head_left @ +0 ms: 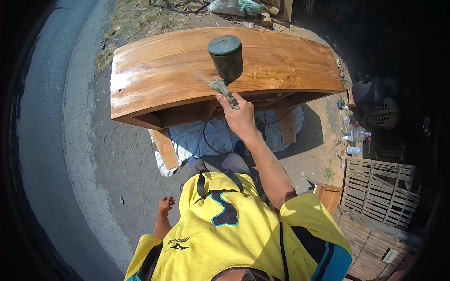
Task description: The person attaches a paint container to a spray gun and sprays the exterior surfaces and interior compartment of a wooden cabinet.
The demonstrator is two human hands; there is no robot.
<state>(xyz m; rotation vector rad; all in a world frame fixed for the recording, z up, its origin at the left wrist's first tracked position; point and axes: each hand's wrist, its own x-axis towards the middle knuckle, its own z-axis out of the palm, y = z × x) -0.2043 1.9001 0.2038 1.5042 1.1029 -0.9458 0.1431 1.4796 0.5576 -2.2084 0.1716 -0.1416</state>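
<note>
My right hand is wrapped around the grip of a paint spray gun, which has a dark, lidded cup on top. A faint mist leaves the nozzle toward the left, over the glossy wooden cabinet. The gun is above the cabinet's near edge, in front of its open compartments. A thin dark hose loops down below my right hand. At my side, away from the cabinet, my left hand hangs with loosely bent fingers and nothing visible in it.
Wooden boards stick out beneath the cabinet over a pale ground sheet. A paved road runs along the left. To the right are plastic bottles, a slatted wooden pallet and a small wooden piece. Sacks lie behind.
</note>
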